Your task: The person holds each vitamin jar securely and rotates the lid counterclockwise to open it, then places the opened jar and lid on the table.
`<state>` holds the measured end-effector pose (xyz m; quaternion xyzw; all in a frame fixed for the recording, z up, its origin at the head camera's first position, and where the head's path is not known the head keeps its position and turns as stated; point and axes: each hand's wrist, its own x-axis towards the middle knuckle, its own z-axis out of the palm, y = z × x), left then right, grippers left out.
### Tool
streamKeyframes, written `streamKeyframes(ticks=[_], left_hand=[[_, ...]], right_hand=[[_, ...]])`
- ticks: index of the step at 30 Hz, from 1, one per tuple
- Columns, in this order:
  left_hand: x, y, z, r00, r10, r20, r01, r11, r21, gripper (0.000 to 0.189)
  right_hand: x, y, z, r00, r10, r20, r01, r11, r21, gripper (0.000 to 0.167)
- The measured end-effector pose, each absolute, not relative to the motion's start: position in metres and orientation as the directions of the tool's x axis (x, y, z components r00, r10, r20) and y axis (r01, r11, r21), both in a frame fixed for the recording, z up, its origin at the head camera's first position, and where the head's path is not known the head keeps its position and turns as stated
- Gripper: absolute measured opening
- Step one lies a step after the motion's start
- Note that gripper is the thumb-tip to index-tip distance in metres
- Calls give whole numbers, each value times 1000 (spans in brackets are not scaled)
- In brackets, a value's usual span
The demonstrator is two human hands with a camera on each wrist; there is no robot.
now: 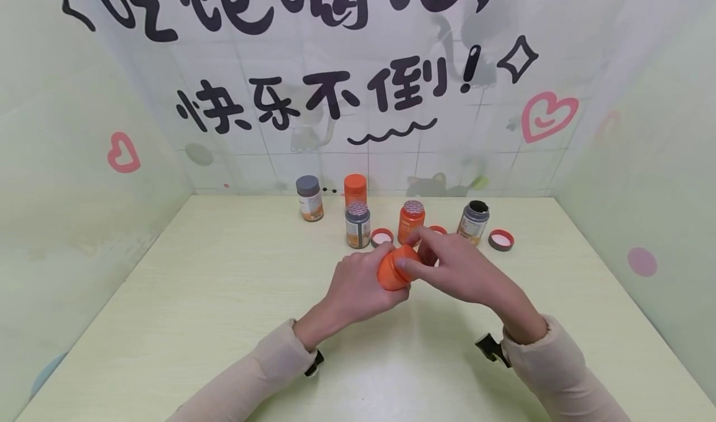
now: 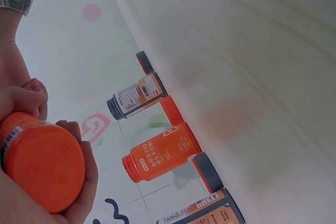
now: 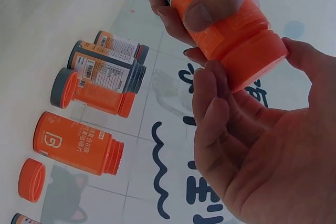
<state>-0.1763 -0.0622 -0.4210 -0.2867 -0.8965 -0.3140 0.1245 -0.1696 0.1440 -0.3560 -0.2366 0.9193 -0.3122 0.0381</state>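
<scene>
My left hand (image 1: 358, 285) grips an orange pill bottle (image 1: 390, 274) by its body, tilted above the table. In the left wrist view the bottle's round base (image 2: 47, 166) faces the camera. The right hand (image 1: 467, 266) has its thumb and fingers around the bottle's orange cap (image 3: 257, 61), which sits on the neck. Just behind the hands stand a grey bottle (image 1: 358, 230) and an orange bottle (image 1: 411, 223), both capless with printed seals over their mouths. A grey-red cap (image 1: 382, 237) lies between them.
Farther back stand a capped grey bottle (image 1: 309, 199) and a capped orange bottle (image 1: 355, 186). An uncapped grey bottle (image 1: 473, 224) with a dark mouth stands at right, beside a loose cap (image 1: 501, 240). An orange cap (image 3: 32, 180) lies near the right hand. Walls enclose the table (image 1: 224, 298).
</scene>
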Motion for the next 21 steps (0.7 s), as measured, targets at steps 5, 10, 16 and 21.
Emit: streamKeyframes(ticks=[5, 10, 16, 21], left_hand=[[-176, -63, -421, -805, 438, 400, 592, 636, 495, 36], [-176, -63, -421, -801, 436, 411, 597, 635, 490, 37], [-176, -62, -421, -802, 434, 410, 595, 635, 492, 37], [-176, -63, -421, -805, 434, 405, 592, 637, 494, 36]], right_hand=[[-170, 146, -355, -861, -502, 81, -447, 671, -591, 30], [-170, 146, -354, -862, -500, 89, -454, 680, -576, 33], [-171, 144, -356, -890, -449, 77, -406, 705, -581, 36], [-171, 145, -356, -879, -472, 70, -419, 694, -585, 33]])
